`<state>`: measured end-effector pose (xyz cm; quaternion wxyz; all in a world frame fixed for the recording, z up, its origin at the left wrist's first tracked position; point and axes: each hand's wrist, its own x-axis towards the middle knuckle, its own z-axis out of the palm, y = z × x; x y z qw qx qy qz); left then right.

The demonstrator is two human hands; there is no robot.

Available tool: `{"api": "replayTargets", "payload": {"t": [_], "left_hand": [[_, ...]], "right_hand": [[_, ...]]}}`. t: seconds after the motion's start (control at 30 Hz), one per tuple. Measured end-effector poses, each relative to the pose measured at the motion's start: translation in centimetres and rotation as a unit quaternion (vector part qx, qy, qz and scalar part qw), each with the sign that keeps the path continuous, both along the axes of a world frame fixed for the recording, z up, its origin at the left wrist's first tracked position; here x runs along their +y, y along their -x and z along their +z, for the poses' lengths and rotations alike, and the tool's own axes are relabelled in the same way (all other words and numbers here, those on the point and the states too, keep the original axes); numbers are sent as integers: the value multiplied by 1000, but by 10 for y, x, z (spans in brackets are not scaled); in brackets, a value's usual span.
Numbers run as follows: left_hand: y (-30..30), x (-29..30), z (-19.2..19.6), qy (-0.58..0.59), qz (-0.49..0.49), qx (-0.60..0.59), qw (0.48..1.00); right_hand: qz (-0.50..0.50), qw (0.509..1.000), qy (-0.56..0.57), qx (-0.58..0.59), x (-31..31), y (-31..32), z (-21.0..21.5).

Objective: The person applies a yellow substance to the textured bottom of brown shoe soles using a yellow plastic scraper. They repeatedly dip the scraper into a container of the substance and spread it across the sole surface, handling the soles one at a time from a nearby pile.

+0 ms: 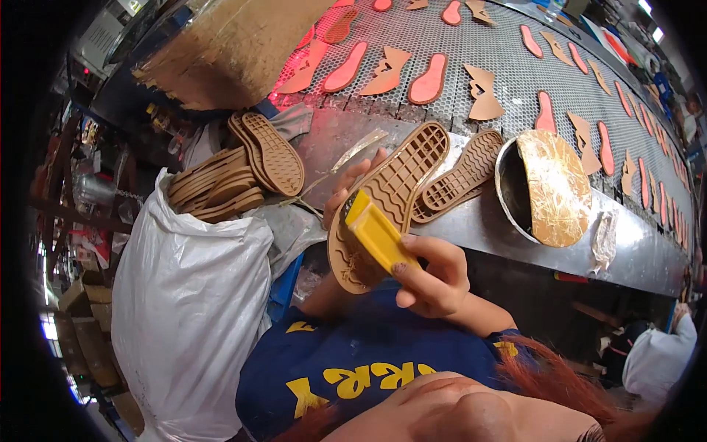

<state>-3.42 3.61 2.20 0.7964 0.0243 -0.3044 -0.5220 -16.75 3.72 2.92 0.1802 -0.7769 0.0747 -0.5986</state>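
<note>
My left hand (345, 186) holds a brown shoe sole (403, 171) from behind, its fingers showing past the far-left edge. The sole is tilted, and a grid of recesses faces up. In my right hand (436, 276) is a flat yellow brush (375, 232), pinched between thumb and fingers. The brush lies across the heel half of the sole and hides part of it; whether its tip touches the sole I cannot tell. Just right of the held sole, more brown soles (465, 171) lie on the metal table edge.
A white sack (195, 317) at the left holds several stacked brown soles (221, 184). To the right stands a round pot (515, 188), partly covered by a brown board (557, 188). Beyond, pink insoles (427, 77) and tan cut pieces (484, 92) lie on a mesh conveyor (508, 59). A cardboard box (228, 51) stands far left.
</note>
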Motion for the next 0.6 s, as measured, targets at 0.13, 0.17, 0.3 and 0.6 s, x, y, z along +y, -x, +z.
{"api": "replayTargets", "payload": {"t": [0.13, 0.17, 0.3, 0.6], "left_hand": [[4, 7, 8, -183, 68, 20, 981], [4, 6, -8, -138, 182, -172, 958], [-7, -1, 1, -119, -57, 105, 986], [-12, -5, -3, -43, -35, -63, 996]], "right_hand": [[-36, 999, -16, 7, -9, 0, 3], [-55, 998, -20, 8, -11, 0, 4], [-9, 999, -29, 28, -4, 1, 9], [59, 998, -35, 5, -1, 1, 14]]}}
